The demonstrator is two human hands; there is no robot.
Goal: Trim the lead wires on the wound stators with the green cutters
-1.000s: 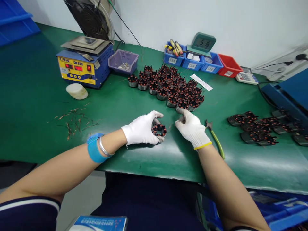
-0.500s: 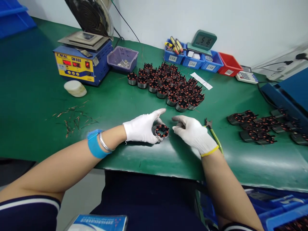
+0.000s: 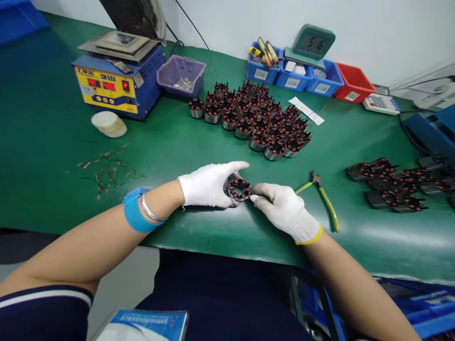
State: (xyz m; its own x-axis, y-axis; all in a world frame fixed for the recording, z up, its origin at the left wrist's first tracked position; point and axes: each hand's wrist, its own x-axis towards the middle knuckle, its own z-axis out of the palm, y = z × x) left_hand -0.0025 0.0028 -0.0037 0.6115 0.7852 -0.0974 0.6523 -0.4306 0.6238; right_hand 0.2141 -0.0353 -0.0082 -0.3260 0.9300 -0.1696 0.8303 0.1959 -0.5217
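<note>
My left hand (image 3: 211, 185), in a white glove, is wrapped round a motor stator (image 3: 239, 188) with copper windings, its open ring face turned up toward me. My right hand (image 3: 280, 206), gloved too, is at the stator's right edge with thumb and forefinger pinched together. Whatever is between those fingertips, perhaps a wire end, is too small to make out. Just right of that hand, green-handled cutting pliers (image 3: 329, 206) lie with their handles spread. A large group of similar stators (image 3: 249, 116) stands on the bench beyond my hands.
More stators (image 3: 389, 184) stand at the right. Clipped wire scraps (image 3: 110, 173) lie on the green bench (image 3: 170, 142) at left, near a whitish block (image 3: 108, 124) and a blue-yellow machine (image 3: 110, 90). Behind are a purple bin (image 3: 181, 76), blue bins (image 3: 265, 73), a red bin (image 3: 351, 83) and a clock (image 3: 314, 42).
My right hand has moved in to the stator's right edge, its fingertips now pinched there. The stator is tilted a little in my left hand. The view has shifted slightly.
</note>
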